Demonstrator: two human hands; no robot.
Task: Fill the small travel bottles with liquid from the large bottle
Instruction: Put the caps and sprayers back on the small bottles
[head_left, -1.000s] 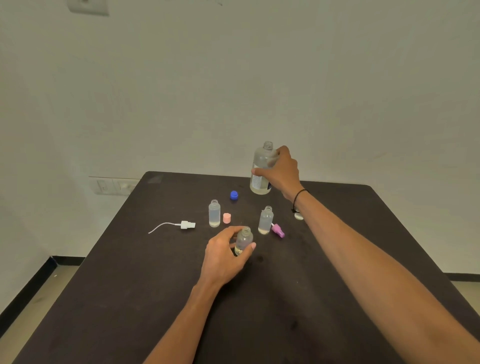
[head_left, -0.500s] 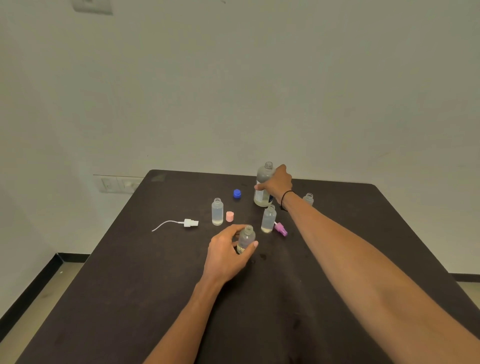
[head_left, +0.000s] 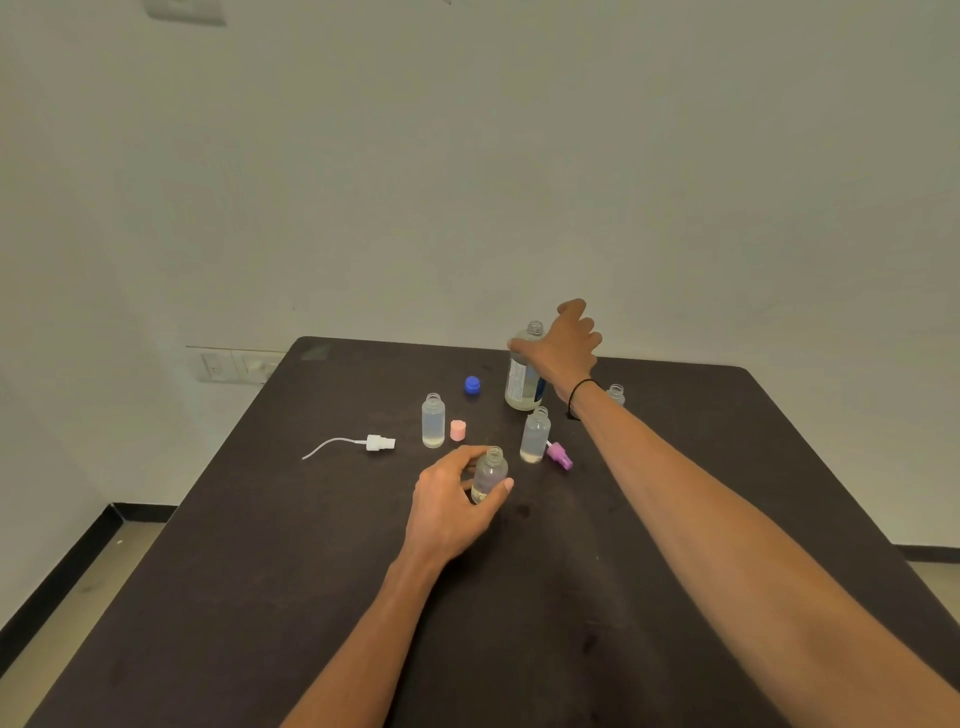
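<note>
Your left hand (head_left: 451, 512) curls round a small uncapped travel bottle (head_left: 489, 475) standing on the dark table (head_left: 260, 571), thumb on one side and fingers on the other. Your right hand (head_left: 563, 353) is beside the large bottle (head_left: 523, 374), fingers loosened and spread, only the thumb near its shoulder; whether it touches is unclear. Taking the large bottle as landmark: it stands upright and uncapped; a blue cap (head_left: 472, 385) lies just left of it, a second travel bottle (head_left: 534, 435) stands just in front, a purple cap (head_left: 560, 455) beside that one, a third travel bottle (head_left: 433, 421) and pink cap (head_left: 457, 430) front-left, a white spray pump (head_left: 363, 444) farther left.
</note>
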